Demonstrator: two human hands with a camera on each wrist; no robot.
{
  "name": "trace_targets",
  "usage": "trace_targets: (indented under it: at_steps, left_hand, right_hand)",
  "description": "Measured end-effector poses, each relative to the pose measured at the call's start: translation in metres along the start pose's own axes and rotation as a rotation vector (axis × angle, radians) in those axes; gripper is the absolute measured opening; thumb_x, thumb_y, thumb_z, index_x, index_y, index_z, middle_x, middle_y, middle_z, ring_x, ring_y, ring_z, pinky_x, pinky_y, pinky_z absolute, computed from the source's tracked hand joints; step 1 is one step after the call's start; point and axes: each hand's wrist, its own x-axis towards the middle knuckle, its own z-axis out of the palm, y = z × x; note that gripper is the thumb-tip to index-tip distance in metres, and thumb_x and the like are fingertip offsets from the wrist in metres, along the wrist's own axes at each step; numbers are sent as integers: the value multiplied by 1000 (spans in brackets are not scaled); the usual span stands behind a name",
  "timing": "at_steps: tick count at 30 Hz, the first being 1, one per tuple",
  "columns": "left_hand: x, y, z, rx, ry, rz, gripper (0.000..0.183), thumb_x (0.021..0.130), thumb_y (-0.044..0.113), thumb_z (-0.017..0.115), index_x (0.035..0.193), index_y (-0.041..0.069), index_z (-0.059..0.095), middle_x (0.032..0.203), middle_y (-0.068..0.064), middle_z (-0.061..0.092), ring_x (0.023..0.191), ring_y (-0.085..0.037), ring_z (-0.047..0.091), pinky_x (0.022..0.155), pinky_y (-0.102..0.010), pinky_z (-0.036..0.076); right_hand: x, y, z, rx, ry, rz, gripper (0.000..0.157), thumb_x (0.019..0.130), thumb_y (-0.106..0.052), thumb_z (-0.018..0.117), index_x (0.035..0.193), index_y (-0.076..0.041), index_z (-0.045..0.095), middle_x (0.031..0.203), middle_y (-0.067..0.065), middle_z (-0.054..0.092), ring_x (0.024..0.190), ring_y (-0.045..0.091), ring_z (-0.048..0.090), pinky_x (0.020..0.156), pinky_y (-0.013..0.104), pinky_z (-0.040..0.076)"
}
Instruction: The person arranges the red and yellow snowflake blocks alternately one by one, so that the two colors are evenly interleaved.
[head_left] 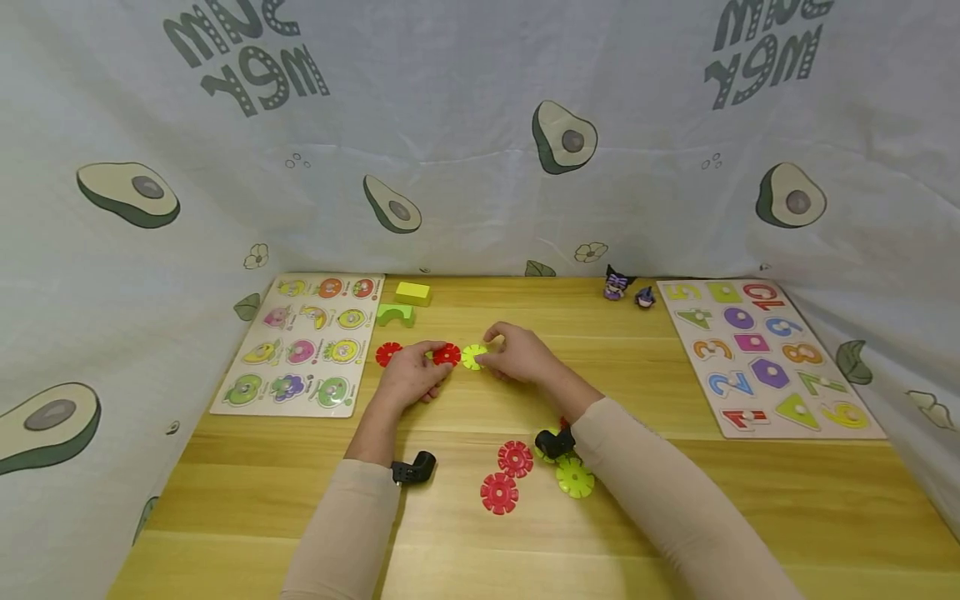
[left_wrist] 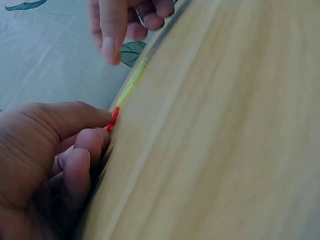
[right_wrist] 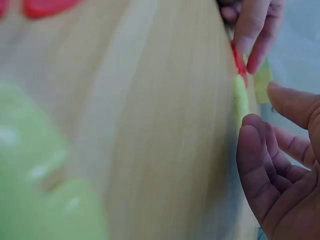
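Observation:
A row of slotted plastic discs lies on the wooden table: a red disc (head_left: pixel 387 353) at the left end, a partly hidden yellow one, another red disc (head_left: pixel 447 354), and a yellow-green disc (head_left: pixel 473 357) at the right end. My left hand (head_left: pixel 412 375) pinches the second red disc near its edge; the left wrist view shows the fingers at that red edge (left_wrist: pixel 114 119). At the yellow-green disc's right side, my right hand (head_left: pixel 519 355) has its fingertips by the rim. Thumb and fingers stand apart in the right wrist view, with nothing gripped between them.
Nearer me lie two red discs (head_left: pixel 498 493) and several yellow-green discs (head_left: pixel 575 477), partly under the right wrist camera. A fruit puzzle board (head_left: pixel 300 346) is left, a number board (head_left: pixel 772 358) right. Yellow (head_left: pixel 413 293) and green blocks (head_left: pixel 395 314) and small figurines (head_left: pixel 616 284) stand behind.

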Motion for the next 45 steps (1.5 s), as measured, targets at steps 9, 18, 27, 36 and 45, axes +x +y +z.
trace_targets:
  at_steps: [9,18,27,36,45]
  left_hand:
    - [0,10,10,-191,-113,70,49,85,21,68,131,13,51,73,-14,59,54,-24,63,49,-36,55]
    - [1,23,33,-250,-137,54,54,86,19,66,136,12,45,70,-14,62,51,-24,64,49,-37,55]
    - [0,30,37,-175,-103,43,57,87,22,65,139,17,42,62,-12,61,46,-22,61,46,-36,54]
    - [1,29,38,-189,-94,33,52,88,19,64,136,14,46,60,-12,60,45,-23,61,46,-36,54]
    - [3,28,41,-204,-91,21,52,87,19,64,136,15,46,61,-12,60,46,-23,61,47,-37,54]
  right_hand:
    - [-64,9,4,-27,-62,-134,35,80,-29,73,110,-16,60,73,2,58,57,16,53,49,30,46]
    - [-116,24,19,43,-329,-234,38,79,-30,74,113,-20,62,66,-2,59,53,13,55,48,26,47]
    - [-136,26,28,-88,-378,-312,46,72,-36,78,114,-29,62,63,-10,53,55,5,49,49,21,42]
    - [-135,26,35,-215,-322,-344,41,72,-30,79,110,-29,62,61,-13,49,52,3,45,48,20,39]
    - [-137,21,36,-230,-285,-377,38,69,-32,82,93,-29,53,70,-10,48,61,4,44,52,19,40]
